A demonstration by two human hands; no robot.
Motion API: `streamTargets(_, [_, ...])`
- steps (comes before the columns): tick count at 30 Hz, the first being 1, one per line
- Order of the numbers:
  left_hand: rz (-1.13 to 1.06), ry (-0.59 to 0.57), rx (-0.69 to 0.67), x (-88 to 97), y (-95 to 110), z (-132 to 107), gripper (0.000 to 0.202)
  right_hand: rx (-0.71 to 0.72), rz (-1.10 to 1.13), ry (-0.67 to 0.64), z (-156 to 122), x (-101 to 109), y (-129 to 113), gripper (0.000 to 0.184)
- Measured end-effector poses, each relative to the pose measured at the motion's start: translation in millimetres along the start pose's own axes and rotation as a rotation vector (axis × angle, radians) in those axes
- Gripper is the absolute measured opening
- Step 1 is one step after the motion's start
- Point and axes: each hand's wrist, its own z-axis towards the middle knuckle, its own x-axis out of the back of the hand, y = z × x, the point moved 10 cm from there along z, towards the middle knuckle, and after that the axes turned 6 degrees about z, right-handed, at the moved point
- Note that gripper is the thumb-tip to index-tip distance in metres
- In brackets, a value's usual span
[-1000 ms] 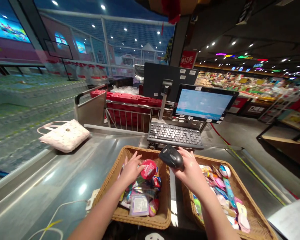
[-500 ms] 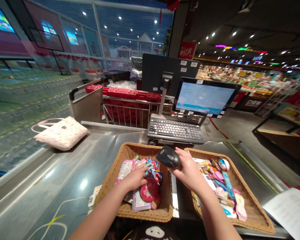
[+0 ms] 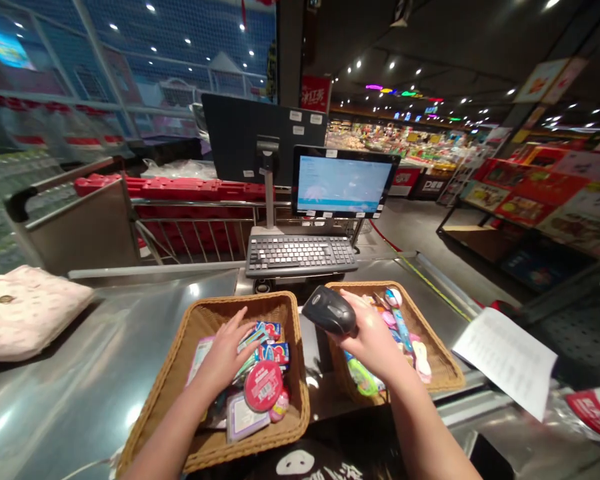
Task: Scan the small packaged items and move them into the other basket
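My right hand (image 3: 373,337) grips a black handheld barcode scanner (image 3: 330,310), its head pointing left between two wicker baskets. In the left basket (image 3: 303,373), my left hand (image 3: 225,350) reaches over the goods with fingers spread and nothing visibly in them. Beside its fingertips are blue-and-red packets (image 3: 275,352). Nearer to me lie a round red tub (image 3: 263,385) with a barcode on top, a purple-edged flat box (image 3: 246,419) and a small pink item (image 3: 280,405). The right basket (image 3: 445,373) holds several small goods, partly hidden by my right hand and arm.
A keyboard (image 3: 303,255) and a lit screen (image 3: 345,183) stand behind the baskets, with a second monitor (image 3: 240,133) turned away. A pale handbag (image 3: 30,313) rests at left on the metal counter (image 3: 105,373). Printed paper (image 3: 507,360) and a red-labelled bottle (image 3: 595,410) are at right.
The view has turned to the right, bringing the bottle into sight. My left hand has shifted up and left off the red tub. The scanner stays in my right hand.
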Motion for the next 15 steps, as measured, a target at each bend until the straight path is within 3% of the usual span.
streamTargets(4, [0.027,0.013,-0.091,6.9,45,15,0.043,-0.021,-0.078,0.107,-13,43,22,0.036])
streamTargets(8, [0.033,0.018,-0.209,4.5,107,33,0.044,-0.086,-0.169,0.196,-29,84,51,0.036])
streamTargets(12, [0.033,-0.019,-0.379,-12.9,182,51,0.049,-0.156,-0.222,0.284,-45,119,81,0.039])
streamTargets(15, [0.056,-0.113,-0.566,-43.9,242,58,0.05,-0.177,-0.22,0.324,-54,139,96,0.041])
